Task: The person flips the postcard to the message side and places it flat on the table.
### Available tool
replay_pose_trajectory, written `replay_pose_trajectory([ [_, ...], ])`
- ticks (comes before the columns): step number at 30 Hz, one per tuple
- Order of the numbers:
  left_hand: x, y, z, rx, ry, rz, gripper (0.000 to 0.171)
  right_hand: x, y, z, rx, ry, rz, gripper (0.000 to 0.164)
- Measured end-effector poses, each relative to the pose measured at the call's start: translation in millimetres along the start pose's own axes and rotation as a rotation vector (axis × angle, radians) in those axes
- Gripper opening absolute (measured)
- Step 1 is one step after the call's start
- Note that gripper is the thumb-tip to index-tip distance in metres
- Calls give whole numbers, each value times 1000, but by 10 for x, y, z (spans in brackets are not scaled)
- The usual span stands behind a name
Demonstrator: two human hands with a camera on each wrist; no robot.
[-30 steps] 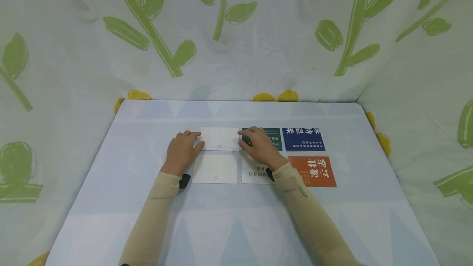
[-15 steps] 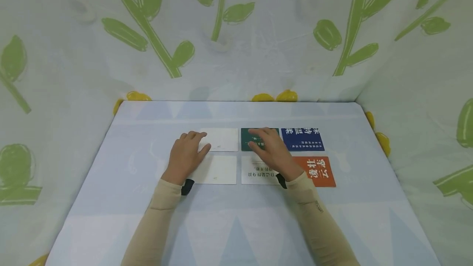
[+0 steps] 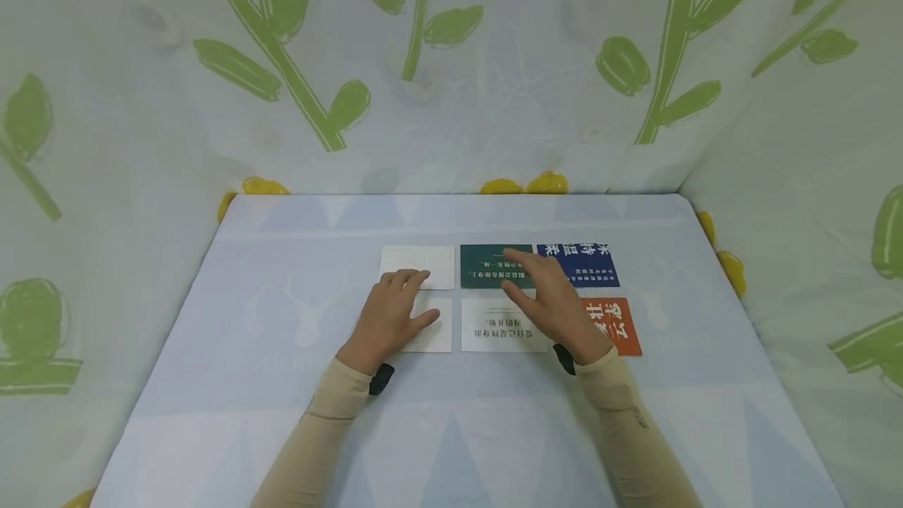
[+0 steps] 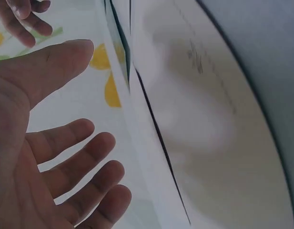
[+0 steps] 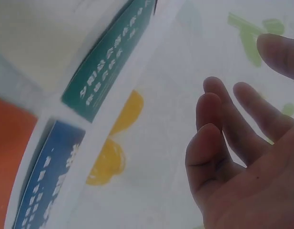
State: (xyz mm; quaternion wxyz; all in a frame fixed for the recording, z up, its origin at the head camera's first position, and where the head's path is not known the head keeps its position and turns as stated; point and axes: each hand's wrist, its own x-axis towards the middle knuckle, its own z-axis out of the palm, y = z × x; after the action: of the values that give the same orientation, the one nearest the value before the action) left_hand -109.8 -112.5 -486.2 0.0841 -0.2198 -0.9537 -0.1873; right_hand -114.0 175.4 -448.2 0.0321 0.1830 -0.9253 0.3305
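Six cards lie flat on the bench (image 3: pixel 212 351) in two rows of three, narrow gaps between them: in the far row, from the person's left, the upper blank card (image 3: pixel 423 257), the green card (image 3: pixel 487 265) and the blue card (image 3: pixel 589 265); in the near row the lower blank card (image 3: pixel 432 334), the lettered white card (image 3: pixel 497 324) and the orange card (image 3: pixel 615 320). The left hand (image 3: pixel 389 318) hangs over the two blank cards with its fingers spread and nothing between them, and the right hand (image 3: pixel 557 300) hangs over the lettered white, green, blue and orange cards, fingers loosely bent and likewise holding nothing; both wrist views show the fingertips clear of the cards. Each card looks like thin, fairly stiff stock, so it should weigh next to nothing and keep its shape when held by opposite edges, though a hard squeeze from both sides would probably bow it. The faces may be smooth enough to slide under a light fingertip, which would make nudging along the bench easy and picking up fiddly, since so little edge stands proud. The best hold is likely at the short sides, a thumb and finger at each end, or a nail under one corner, while keeping off the neighbours, as a careless brush could push the rows askew
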Motion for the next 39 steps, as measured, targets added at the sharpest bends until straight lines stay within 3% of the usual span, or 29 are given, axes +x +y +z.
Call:
replay_pose_trajectory([
  [7,12,156,119,40,32,91,65,-149,102,-82,-63,-36,29,57],
  [10,21,220,182,35,15,112,66,-216,172,-97,-95,-49,62,59],
  [18,43,353,273,30,-67,100,67,-368,384,-103,-120,-105,107,63],
  [24,61,411,306,23,-112,99,67,-437,434,-87,-174,-174,149,79],
  [39,82,504,356,21,-140,133,67,-506,478,-4,-277,-227,141,86],
])
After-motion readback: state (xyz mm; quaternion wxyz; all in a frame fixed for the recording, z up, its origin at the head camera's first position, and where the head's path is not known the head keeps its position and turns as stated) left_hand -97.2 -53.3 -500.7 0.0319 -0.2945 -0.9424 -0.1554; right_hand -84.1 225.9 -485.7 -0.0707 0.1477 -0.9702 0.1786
